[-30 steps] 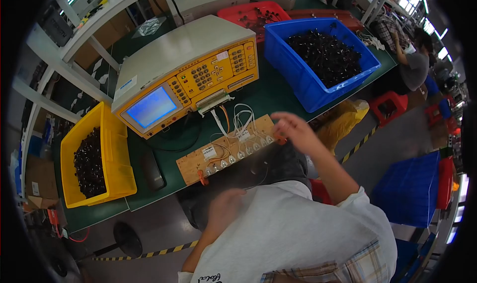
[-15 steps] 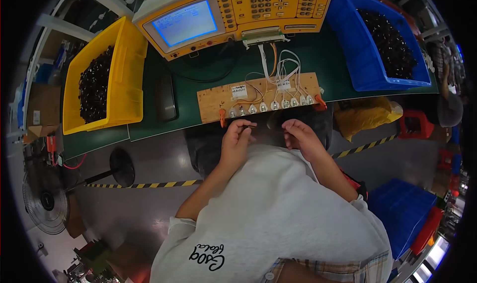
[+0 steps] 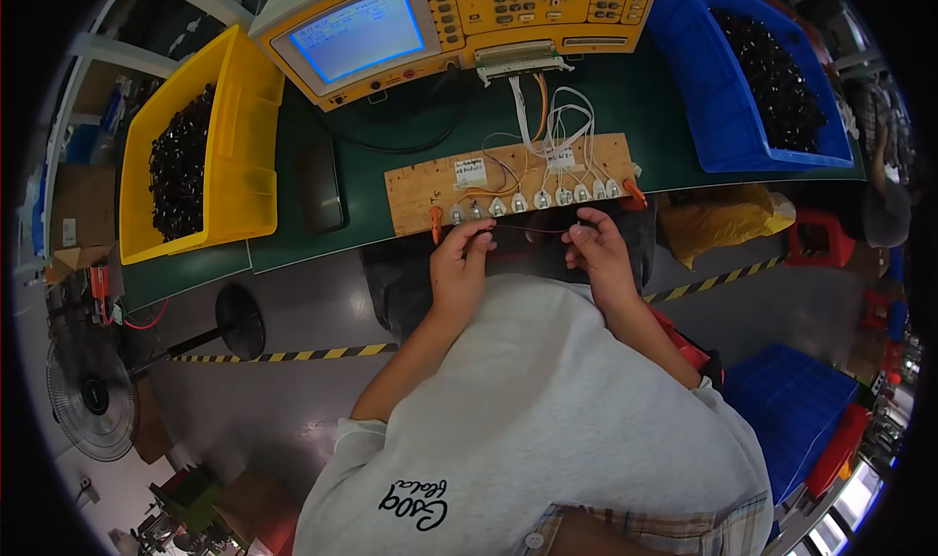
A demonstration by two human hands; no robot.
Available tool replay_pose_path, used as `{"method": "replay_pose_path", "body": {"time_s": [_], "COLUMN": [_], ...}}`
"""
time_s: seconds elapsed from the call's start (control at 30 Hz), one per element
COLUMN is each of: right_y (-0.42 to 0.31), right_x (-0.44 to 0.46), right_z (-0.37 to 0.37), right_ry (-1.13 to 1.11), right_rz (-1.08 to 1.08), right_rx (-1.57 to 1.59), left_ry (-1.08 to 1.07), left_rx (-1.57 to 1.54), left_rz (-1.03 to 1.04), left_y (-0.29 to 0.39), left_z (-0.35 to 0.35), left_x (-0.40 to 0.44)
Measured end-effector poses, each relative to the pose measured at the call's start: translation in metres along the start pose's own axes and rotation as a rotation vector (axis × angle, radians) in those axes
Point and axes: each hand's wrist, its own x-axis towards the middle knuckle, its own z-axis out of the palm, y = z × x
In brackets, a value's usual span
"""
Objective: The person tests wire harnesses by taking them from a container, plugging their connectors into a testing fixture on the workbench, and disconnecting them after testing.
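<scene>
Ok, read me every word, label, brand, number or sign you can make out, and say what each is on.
Possibly "T6", uncertain: handwritten on the wooden board.
Left label and right label on the board: too blurred.
Instrument screen: text too small.
Carton label: too small.
Black script on the shirt: upside down, not surely readable.
No brand legible.

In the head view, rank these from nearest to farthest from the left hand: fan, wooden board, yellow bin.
1. Wooden board: just beyond the left hand.
2. Yellow bin: off to the hand's left.
3. Fan: at the view's far left, lower down.
</scene>
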Motion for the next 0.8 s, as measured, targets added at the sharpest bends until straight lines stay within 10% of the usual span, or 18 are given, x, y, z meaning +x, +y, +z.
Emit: {"method": "replay_pose_path", "body": {"time_s": [0.27,0.8], "right_y": [-0.008,-0.013], "right_x": [-0.001,0.014], "right_z": [0.018,0.015], "right_ry": [-0.012,0.051], "right_rz": [-0.714,-0.870], "right_rx": [-0.866,-0.913], "left_ry": [0.044,0.039], "left_rx": [-0.093,-0.073], "left_rz": [-0.040,-0.059], "left_y": [0.004,-0.001], "left_z": [0.005,0.004], "left_x": [0.001,0.002]}}
